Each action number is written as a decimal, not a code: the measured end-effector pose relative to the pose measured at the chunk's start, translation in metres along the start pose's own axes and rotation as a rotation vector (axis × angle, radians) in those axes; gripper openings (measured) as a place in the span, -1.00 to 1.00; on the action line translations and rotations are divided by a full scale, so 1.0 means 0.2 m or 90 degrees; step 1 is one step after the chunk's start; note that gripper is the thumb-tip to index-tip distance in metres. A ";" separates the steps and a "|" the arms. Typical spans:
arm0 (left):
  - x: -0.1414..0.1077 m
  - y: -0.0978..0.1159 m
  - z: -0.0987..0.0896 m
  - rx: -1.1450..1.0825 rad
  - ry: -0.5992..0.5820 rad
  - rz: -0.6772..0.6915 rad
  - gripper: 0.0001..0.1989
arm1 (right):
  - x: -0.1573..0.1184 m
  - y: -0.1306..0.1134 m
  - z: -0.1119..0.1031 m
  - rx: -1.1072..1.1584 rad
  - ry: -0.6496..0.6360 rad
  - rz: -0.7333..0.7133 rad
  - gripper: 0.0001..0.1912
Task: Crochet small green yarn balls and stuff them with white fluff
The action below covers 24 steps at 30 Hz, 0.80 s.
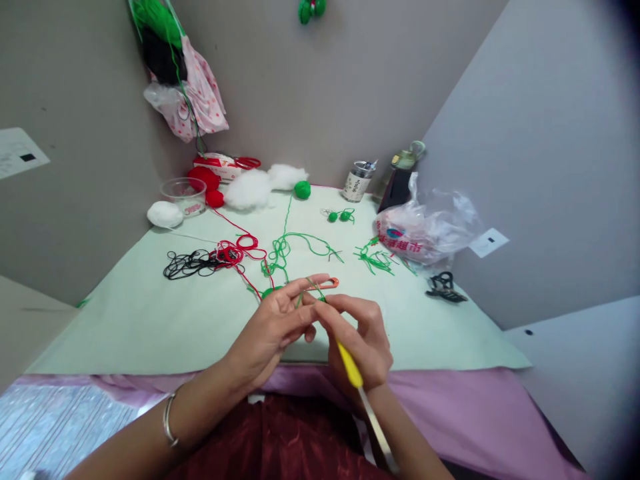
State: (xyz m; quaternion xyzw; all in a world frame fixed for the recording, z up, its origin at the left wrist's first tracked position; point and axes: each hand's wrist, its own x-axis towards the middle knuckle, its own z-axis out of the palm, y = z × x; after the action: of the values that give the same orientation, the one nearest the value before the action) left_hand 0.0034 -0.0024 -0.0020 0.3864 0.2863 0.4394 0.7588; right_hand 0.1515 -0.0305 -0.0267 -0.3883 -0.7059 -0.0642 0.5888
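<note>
My left hand (270,328) is raised over the near part of the table, its fingers closed in a pinch on green yarn (315,287). A strand of it loops over the fingers. Beside it my right hand (364,337) grips a crochet hook (351,368) with a yellow and pale handle; the hook's tip meets the yarn at the left fingertips, and the small work there is mostly hidden. An orange pin-like object (330,283) shows just behind the fingers. Behind my left hand a green piece (270,292) is partly covered, with red yarn (245,250) running towards it.
A black yarn tangle (185,265) lies left. White stuffing (249,189), a green ball (302,190) and a clear tub (185,197) stand at the back. On the right are green scraps (375,259), a plastic bag (425,227), a hair claw (445,288) and a pen tin (357,182).
</note>
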 end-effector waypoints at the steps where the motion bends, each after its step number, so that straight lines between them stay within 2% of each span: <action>1: 0.01 0.01 -0.01 -0.033 -0.010 -0.023 -0.54 | 0.01 0.00 0.00 0.049 0.014 0.051 -0.67; 4: 0.01 0.03 -0.02 -0.057 0.006 -0.011 -0.58 | 0.06 0.00 -0.01 0.255 0.065 0.233 -0.74; 6: 0.01 0.04 -0.02 -0.034 -0.012 0.019 -0.58 | 0.08 0.01 -0.01 0.350 0.060 0.300 -0.77; 9: 0.01 0.02 -0.01 0.024 -0.020 0.069 -0.62 | 0.10 0.02 -0.01 0.337 0.009 0.299 -0.79; 13: 0.00 0.00 0.01 0.056 0.051 0.091 -0.61 | 0.07 0.01 0.01 0.228 0.012 0.213 -0.73; 15: 0.00 -0.01 0.01 0.005 0.047 0.058 -0.57 | 0.04 0.00 0.03 0.145 0.025 0.125 -0.71; 18: 0.01 0.00 0.01 -0.106 -0.014 -0.053 -0.60 | 0.02 0.01 0.04 0.055 0.047 0.027 -0.71; 20: 0.02 0.02 0.00 -0.153 -0.029 -0.085 -0.63 | 0.03 0.02 0.02 0.087 0.058 0.057 -0.73; 24: 0.03 0.04 -0.02 -0.137 0.031 -0.035 -0.61 | 0.07 0.02 -0.02 0.304 0.113 0.226 -0.76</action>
State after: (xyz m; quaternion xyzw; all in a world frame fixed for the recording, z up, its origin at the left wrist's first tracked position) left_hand -0.0011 0.0061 0.0020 0.2839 0.2662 0.4559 0.8004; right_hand 0.1566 -0.0225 -0.0142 -0.3494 -0.5678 0.1735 0.7248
